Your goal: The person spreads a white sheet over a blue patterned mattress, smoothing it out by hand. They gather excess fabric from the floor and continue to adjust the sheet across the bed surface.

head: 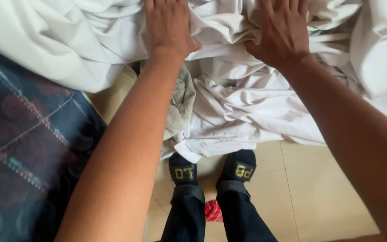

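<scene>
My left hand (169, 27) lies palm down on a heap of crumpled white cloth (247, 107), its fingers spread and cut off by the top edge. My right hand (283, 31) presses flat on the same white cloth a little to the right, thumb tucked into a fold. A duller, greyish-beige piece of cloth (180, 101) hangs under my left wrist. The white cloth spills down toward the floor in front of my feet.
A dark blue patterned fabric (23, 148) covers the left side. My feet in dark sandals (211, 170) stand on beige floor tiles (328, 192). A small red item (212, 211) lies between my legs.
</scene>
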